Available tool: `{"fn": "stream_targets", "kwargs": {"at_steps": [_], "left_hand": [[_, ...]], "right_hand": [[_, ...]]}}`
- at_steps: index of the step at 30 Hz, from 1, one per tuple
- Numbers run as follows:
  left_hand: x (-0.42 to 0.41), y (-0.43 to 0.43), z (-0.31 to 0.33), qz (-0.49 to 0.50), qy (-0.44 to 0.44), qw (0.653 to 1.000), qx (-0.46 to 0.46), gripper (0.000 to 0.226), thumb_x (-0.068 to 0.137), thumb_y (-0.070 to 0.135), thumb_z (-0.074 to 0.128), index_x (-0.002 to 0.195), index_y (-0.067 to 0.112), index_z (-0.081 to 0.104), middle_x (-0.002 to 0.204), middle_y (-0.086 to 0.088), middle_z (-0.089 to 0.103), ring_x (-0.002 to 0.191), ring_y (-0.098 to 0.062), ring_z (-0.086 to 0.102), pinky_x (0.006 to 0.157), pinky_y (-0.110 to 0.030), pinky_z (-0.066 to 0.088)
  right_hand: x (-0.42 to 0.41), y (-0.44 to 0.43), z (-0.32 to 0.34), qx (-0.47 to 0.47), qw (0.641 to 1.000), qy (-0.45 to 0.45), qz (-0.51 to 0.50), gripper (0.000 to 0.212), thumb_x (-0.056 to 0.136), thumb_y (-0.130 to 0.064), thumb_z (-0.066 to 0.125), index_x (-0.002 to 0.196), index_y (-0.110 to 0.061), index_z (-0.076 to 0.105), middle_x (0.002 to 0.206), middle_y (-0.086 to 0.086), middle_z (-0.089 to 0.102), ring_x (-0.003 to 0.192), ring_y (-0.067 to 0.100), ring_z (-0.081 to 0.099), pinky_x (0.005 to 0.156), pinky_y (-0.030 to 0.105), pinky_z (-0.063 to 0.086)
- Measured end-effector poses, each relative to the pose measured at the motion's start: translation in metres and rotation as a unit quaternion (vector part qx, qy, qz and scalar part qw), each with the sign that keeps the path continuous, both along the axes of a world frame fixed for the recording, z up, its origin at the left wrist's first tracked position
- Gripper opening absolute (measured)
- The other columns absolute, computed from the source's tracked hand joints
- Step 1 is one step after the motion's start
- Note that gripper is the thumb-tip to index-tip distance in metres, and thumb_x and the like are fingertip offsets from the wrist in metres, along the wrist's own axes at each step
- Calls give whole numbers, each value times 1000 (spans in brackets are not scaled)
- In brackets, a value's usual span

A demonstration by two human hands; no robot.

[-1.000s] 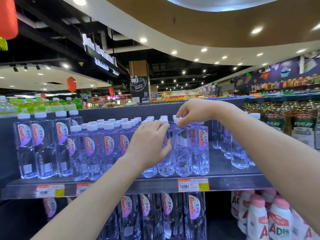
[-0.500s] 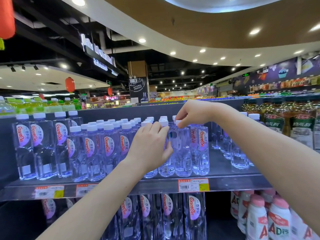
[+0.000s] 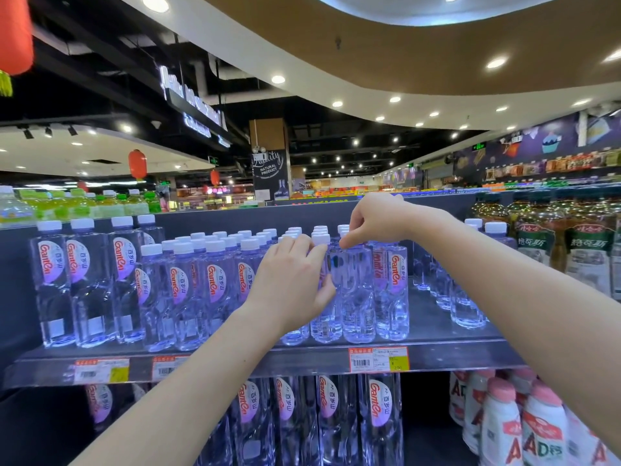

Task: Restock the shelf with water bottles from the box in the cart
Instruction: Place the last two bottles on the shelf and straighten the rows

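Several clear water bottles with white caps and red-lettered labels stand in rows on the grey shelf (image 3: 437, 351). My left hand (image 3: 289, 280) wraps round a front-row bottle (image 3: 322, 317), hiding most of it. My right hand (image 3: 376, 218) reaches over the rows and pinches the top of the neighbouring bottle (image 3: 358, 297), whose label faces away. A third bottle (image 3: 391, 290) stands just right of it, label forward. The box and the cart are out of view.
Right of the front bottles the shelf is bare up to a short row of clear bottles (image 3: 463, 304). Taller water bottles (image 3: 84, 280) fill the left end. Brown tea bottles (image 3: 588, 247) stand far right, pink-capped milk drinks (image 3: 504, 425) on the lower shelf.
Both hands stay on the same two front bottles. The view has drifted slightly; the bottle under my right hand has turned a little.
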State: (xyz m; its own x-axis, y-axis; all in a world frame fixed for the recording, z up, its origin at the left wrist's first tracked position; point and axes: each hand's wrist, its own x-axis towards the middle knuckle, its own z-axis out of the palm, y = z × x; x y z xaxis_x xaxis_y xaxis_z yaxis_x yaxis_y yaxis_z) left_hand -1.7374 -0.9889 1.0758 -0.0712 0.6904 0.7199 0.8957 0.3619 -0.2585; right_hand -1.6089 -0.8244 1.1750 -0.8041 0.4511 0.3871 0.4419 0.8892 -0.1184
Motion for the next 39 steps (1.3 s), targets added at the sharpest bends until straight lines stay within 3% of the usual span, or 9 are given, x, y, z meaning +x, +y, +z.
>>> {"fn": "stream_targets", "kwargs": {"at_steps": [5, 11, 17, 23, 26, 30, 33, 36, 39], "left_hand": [[3, 1, -3, -3, -14, 1000, -17, 64, 86, 48, 34, 127, 12, 67, 109, -5, 64, 99, -29, 60, 83, -41, 51], [2, 0, -5, -12, -23, 1000, -8, 61, 86, 47, 36, 125, 12, 67, 107, -5, 63, 99, -29, 61, 84, -41, 51], [0, 0, -6, -15, -23, 1000, -2, 59, 85, 45, 38, 124, 12, 68, 107, -4, 64, 98, -28, 61, 83, -41, 52], [1, 2, -9, -19, -29, 999, -2, 58, 86, 45, 36, 123, 12, 66, 109, -4, 62, 99, -28, 59, 87, -41, 51], [-1, 2, -9, -22, -31, 999, 3, 57, 87, 45, 38, 125, 12, 66, 110, -4, 62, 99, -28, 59, 86, -42, 52], [-1, 2, -9, -21, -29, 999, 3, 59, 87, 45, 37, 127, 12, 65, 111, -5, 63, 100, -29, 60, 87, -42, 52], [0, 3, -9, -17, -23, 1000, 1, 61, 87, 45, 35, 129, 12, 64, 111, -4, 62, 101, -28, 59, 88, -41, 51], [-1, 3, -9, -19, -24, 1000, 4, 60, 87, 45, 36, 128, 12, 65, 111, -4, 62, 101, -28, 59, 89, -41, 51], [-2, 5, -10, -19, -27, 999, 1, 60, 87, 45, 36, 128, 12, 65, 112, -5, 62, 102, -29, 59, 89, -42, 51]], "right_hand": [[7, -2, 6, -29, 999, -11, 27, 24, 91, -38, 76, 101, -18, 81, 68, -22, 59, 60, -1, 53, 55, 17, 40], [11, -4, 7, -64, 997, -16, 41, 33, 91, -33, 76, 123, -24, 75, 114, -13, 70, 104, 11, 65, 89, 28, 48], [0, 2, -2, 16, 999, -15, -43, 61, 79, -75, 67, 75, -14, 59, 66, 2, 54, 69, 20, 55, 86, 41, 37], [2, 0, 0, -31, 999, -22, -1, 55, 88, -53, 72, 82, 2, 70, 57, -5, 47, 55, 16, 43, 59, 29, 35], [10, -1, 4, -58, 998, -29, 24, 26, 94, -38, 72, 73, -23, 68, 40, -26, 46, 42, -1, 48, 54, 20, 34], [10, 7, 2, -74, 996, -20, 51, 6, 92, -36, 75, 90, -32, 72, 56, -33, 58, 54, -13, 56, 60, 18, 38], [7, 9, 0, -71, 997, 3, 33, 31, 85, -52, 78, 101, -26, 76, 90, -18, 69, 81, 2, 64, 71, 24, 49], [4, 10, -1, -35, 999, 10, -4, 55, 79, -65, 76, 92, -12, 77, 74, -2, 62, 65, 17, 55, 64, 30, 46], [3, 7, 0, -24, 1000, 1, 1, 48, 82, -59, 76, 92, -13, 78, 70, -2, 64, 62, 17, 55, 60, 29, 45]]}}
